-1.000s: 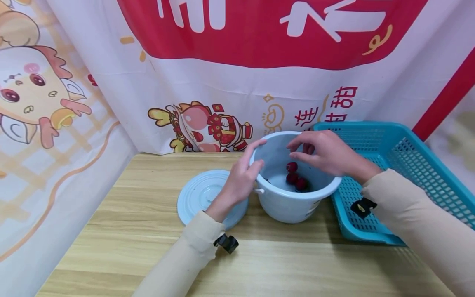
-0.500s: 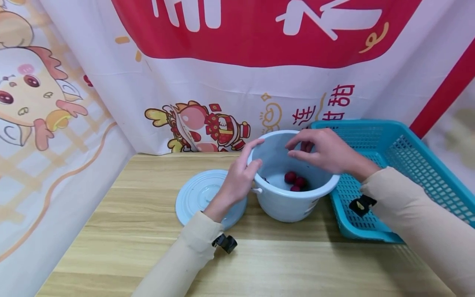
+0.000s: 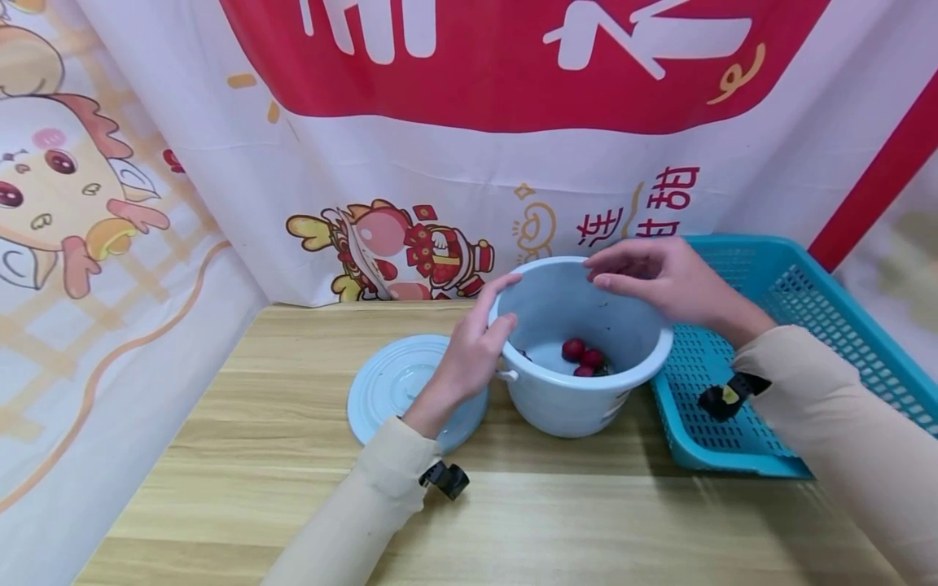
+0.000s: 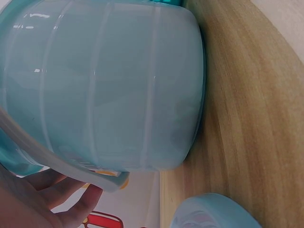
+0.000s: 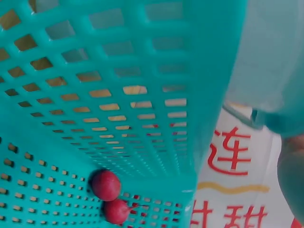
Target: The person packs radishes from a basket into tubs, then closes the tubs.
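My left hand grips the left rim of a light blue bucket, thumb on the near part of the rim. Several small red radishes lie on the bucket's floor. Over the far right rim hovers my right hand, fingers loosely bent, with nothing visible between thumb and fingertips. To the right stands a teal basket, tucked beneath my right forearm. Inside it, the right wrist view shows two red radishes, one with a thin tail. The left wrist view shows the bucket's side and its pale handle.
A round light blue lid lies on the wooden table left of the bucket, partly covered by my left forearm. A printed cloth hangs behind the table. The basket stands close beside the bucket.
A radish has dropped among the others in the bucket. My right hand has then shifted right and up, out to the rim. My left hand keeps its grip.
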`<state>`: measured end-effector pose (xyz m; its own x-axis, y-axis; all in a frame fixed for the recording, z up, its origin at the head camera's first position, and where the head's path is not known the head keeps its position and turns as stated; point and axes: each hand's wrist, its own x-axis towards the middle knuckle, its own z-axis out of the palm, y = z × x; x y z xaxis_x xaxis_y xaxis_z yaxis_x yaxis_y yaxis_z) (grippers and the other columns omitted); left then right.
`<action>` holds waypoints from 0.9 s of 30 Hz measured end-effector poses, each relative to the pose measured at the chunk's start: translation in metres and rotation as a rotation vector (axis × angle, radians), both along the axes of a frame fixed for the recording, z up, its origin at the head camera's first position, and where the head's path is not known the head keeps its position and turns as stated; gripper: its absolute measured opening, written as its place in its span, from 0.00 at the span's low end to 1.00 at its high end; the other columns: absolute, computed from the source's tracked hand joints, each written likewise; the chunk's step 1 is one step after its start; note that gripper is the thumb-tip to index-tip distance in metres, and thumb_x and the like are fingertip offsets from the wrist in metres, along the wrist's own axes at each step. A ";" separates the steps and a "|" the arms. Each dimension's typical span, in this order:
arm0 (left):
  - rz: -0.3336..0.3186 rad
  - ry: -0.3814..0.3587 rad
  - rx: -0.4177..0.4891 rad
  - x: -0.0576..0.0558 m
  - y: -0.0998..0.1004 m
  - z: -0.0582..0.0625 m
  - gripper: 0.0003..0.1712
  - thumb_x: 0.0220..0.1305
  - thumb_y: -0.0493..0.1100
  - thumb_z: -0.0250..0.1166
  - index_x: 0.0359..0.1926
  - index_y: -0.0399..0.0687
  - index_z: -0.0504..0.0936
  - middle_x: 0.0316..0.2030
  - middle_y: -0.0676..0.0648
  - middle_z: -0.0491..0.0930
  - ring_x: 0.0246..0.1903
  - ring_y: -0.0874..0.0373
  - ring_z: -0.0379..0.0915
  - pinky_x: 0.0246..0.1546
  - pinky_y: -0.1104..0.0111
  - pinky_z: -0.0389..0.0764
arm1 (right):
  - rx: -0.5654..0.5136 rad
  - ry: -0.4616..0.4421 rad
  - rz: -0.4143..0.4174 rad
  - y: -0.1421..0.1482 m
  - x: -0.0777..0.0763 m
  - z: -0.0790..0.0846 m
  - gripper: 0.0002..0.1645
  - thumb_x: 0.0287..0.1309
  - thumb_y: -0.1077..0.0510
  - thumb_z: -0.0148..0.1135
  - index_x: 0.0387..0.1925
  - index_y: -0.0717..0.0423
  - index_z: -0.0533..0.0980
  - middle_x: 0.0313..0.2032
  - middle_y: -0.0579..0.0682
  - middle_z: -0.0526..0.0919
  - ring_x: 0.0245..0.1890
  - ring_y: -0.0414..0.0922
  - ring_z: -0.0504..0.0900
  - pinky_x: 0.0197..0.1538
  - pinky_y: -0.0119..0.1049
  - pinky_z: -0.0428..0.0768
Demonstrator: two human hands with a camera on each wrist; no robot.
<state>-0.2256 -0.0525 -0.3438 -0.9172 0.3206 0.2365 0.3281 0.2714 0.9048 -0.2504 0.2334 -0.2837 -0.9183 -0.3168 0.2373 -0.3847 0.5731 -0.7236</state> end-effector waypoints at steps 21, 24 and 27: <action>0.014 0.000 -0.008 0.001 0.001 0.001 0.31 0.78 0.47 0.48 0.79 0.71 0.63 0.79 0.53 0.63 0.73 0.47 0.68 0.73 0.41 0.73 | -0.151 -0.168 -0.259 0.093 -0.021 -0.021 0.37 0.65 0.40 0.71 0.72 0.43 0.75 0.54 0.26 0.84 0.50 0.34 0.86 0.47 0.30 0.89; 0.011 -0.002 -0.006 0.000 0.002 0.000 0.31 0.79 0.46 0.48 0.79 0.70 0.63 0.80 0.55 0.62 0.75 0.47 0.67 0.74 0.40 0.72 | -0.155 -0.191 -0.265 0.099 -0.024 -0.026 0.37 0.65 0.40 0.71 0.73 0.43 0.74 0.54 0.25 0.83 0.52 0.35 0.85 0.48 0.30 0.88; 0.008 -0.001 -0.002 0.001 0.002 0.000 0.31 0.79 0.46 0.48 0.79 0.69 0.63 0.80 0.55 0.62 0.75 0.47 0.67 0.74 0.41 0.72 | -0.150 -0.223 -0.272 0.103 -0.025 -0.030 0.40 0.65 0.38 0.70 0.74 0.43 0.73 0.55 0.26 0.83 0.55 0.37 0.83 0.49 0.30 0.88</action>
